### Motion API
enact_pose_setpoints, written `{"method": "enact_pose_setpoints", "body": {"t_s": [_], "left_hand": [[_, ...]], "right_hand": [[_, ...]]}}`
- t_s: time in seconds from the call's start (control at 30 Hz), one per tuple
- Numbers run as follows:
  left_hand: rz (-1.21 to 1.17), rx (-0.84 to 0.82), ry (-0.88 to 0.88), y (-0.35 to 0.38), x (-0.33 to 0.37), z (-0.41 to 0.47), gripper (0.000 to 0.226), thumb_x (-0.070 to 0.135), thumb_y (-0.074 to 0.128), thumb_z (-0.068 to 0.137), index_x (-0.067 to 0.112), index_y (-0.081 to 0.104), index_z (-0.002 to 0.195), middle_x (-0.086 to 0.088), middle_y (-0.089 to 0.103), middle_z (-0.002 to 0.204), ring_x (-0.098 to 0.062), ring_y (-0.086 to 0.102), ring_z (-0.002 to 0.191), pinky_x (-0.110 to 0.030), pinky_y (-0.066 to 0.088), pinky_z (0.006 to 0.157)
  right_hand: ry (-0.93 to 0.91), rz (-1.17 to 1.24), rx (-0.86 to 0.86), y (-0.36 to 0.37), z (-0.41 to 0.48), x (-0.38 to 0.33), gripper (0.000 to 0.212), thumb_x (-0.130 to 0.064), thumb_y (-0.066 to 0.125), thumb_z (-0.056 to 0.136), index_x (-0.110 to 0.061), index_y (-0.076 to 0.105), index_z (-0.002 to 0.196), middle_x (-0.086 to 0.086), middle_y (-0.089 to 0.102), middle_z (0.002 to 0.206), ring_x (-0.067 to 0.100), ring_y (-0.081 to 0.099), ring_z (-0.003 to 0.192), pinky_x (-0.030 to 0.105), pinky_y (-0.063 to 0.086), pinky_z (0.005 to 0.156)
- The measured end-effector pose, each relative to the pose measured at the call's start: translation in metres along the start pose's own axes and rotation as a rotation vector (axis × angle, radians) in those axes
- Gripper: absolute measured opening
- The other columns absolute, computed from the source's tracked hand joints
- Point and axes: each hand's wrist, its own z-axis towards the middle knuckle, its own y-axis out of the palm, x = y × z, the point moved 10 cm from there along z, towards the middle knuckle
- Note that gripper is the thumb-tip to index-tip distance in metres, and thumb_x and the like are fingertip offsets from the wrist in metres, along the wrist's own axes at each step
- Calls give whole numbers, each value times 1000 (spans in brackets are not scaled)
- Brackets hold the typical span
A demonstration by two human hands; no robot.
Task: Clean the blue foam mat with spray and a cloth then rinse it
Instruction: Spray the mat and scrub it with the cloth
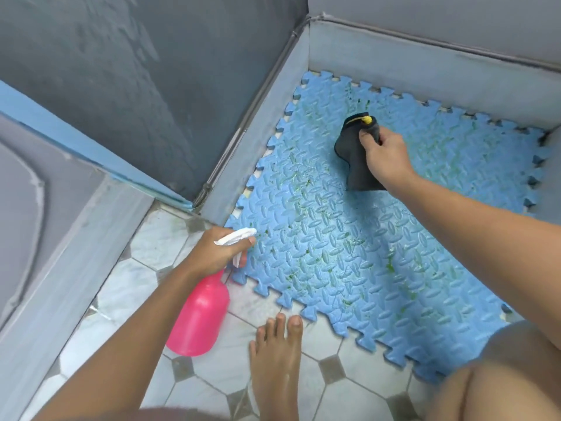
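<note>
Floor: pale tiled floor point(334, 369) with small dark diamond insets, closed in at the far right corner by low grey walls point(425, 71).
Mat: blue foam mat point(349, 238) lies flat in that far right corner, its toothed edges close against both walls. Green smears and flecks cover most of its ribbed surface.
Foot: a bare foot point(277, 360) stands on the floor just beside the mat's near edge.
Spray bottle: pink spray bottle point(200, 314) with a white head, held tilted above the floor at the mat's left corner, nozzle aimed across the mat.
Cloth: dark grey cloth point(352, 159) with a yellow trim, bunched, over the mat's far half near the back wall. It appears to rest on the foam, though contact cannot be confirmed from this angle.
Left hand: left hand point(215, 250) is closed round the bottle's neck and head, arm reaching forward and low, fingers at the trigger.
Right hand: right hand point(382, 153) is curled over the top of the cloth and pinches it, arm stretched well out across the mat, wrist bent down.
Step in hand: judged to be the spray-and-wipe stage. The stains are plainly not yet lifted and rinsing has not begun.
Next move: calls for wetting the stained patches with the nozzle close to the foam, then firm strokes of the cloth along the ribs, with the mat kept from sliding.
</note>
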Motion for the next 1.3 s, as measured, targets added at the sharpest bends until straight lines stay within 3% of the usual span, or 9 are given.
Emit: {"method": "enact_pose_setpoints", "body": {"t_s": [0.13,0.27,0.43,0.63,0.8,0.97,1.13,1.2,1.3], "left_hand": [[36,59,-13,-13,-12,-8,48,26,80,90,2,60,55,-4,57,46,-12,55,41,-22,45,48],[22,58,4,-29,-25,-5,32,32,83,86,5,74,71,-16,74,71,-35,71,63,-32,53,64],[25,103,-10,-35,-27,-13,42,24,77,92,-1,64,61,-10,65,51,-11,54,44,-19,45,52],[-7,54,31,-39,-25,-18,30,26,80,90,4,72,70,-11,74,71,-13,65,64,-24,49,66],[-1,10,4,-30,-33,-20,46,32,79,91,-2,65,64,-17,63,51,-16,52,44,-22,42,51],[-82,-3,45,-38,-31,-24,48,51,79,75,3,74,77,-18,73,68,-18,65,58,-28,51,57],[-25,179,109,-69,-26,-40,41,40,76,90,21,68,55,-15,64,51,-21,50,47,-31,41,56],[-76,200,120,-77,-25,-44,28,38,75,90,28,75,64,-15,69,59,-27,55,51,-39,48,54],[-120,171,115,-79,-27,-46,17,43,74,86,28,80,80,-16,73,69,-36,63,62,-47,56,54]], "right_hand": [[71,152,-11,26,-14,19,30,-44,53,98,-17,65,93,0,64,89,15,57,81,32,45,73],[69,141,-33,37,-20,30,25,-45,53,98,-25,64,89,0,65,89,15,59,80,32,48,72],[75,214,82,23,-7,23,34,-49,55,93,-17,66,96,-2,64,91,14,59,83,36,50,77],[26,177,69,28,-11,19,26,-41,52,99,-28,56,77,-4,56,82,11,50,76,29,41,68],[-27,146,55,34,-12,9,21,-43,52,98,-28,61,86,-4,60,86,12,54,80,29,44,71],[-215,-57,-5,82,-30,-20,14,-30,54,96,-28,67,101,-6,63,89,12,56,83,25,41,69],[-414,-445,-273,204,-64,-32,39,-31,54,93,-28,61,132,13,56,115,32,53,112,40,49,92],[-566,-629,-357,246,-103,-34,47,-36,57,94,-21,56,139,12,53,119,32,50,112,45,51,87],[-874,-686,-470,274,-173,-29,38,-38,60,93,-14,64,123,9,53,107,29,51,96,42,51,70]]}}
